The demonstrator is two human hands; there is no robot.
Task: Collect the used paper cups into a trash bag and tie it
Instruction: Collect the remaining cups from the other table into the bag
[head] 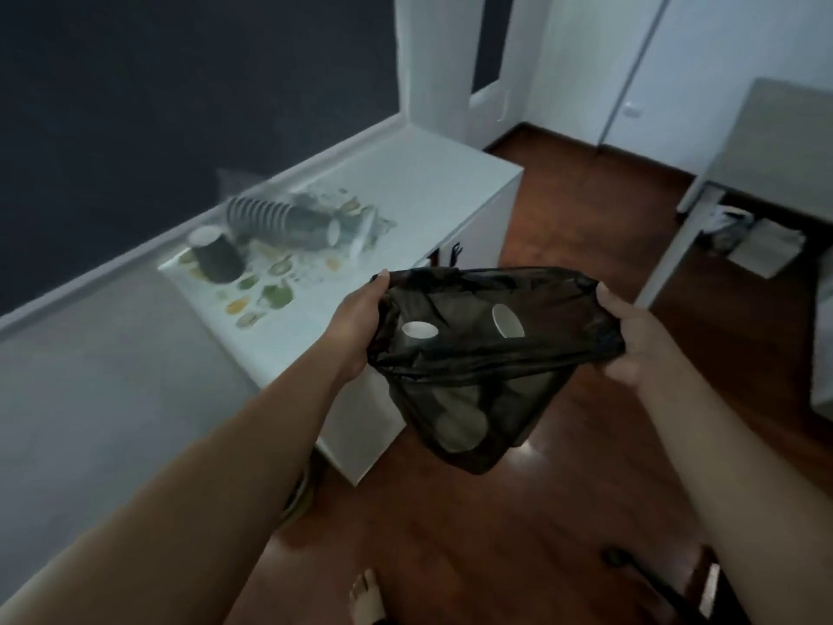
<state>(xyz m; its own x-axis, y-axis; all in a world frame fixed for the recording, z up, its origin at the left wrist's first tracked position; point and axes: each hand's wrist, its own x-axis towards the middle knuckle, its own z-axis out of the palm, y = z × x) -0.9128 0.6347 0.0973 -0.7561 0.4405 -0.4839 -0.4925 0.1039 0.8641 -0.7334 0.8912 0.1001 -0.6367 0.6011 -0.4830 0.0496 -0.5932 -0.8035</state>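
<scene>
A thin black trash bag point(469, 394) hangs in the air over the wooden floor, its mouth stretched wide. My left hand point(360, 322) grips the left rim and my right hand point(631, 340) grips the right rim. Inside the bag lie paper cups; two white rims point(419, 330) point(507, 320) show through the mouth. On the white cabinet top to the left, a dark paper cup point(216, 254) stands on a patterned mat. Beside it a long stack of nested cups point(279, 223) lies on its side.
The white cabinet point(428, 173) runs along a dark wall on the left. A grey table point(784, 142) stands at the right with bags and papers under it. My bare foot point(367, 597) shows on the wooden floor point(496, 534) below.
</scene>
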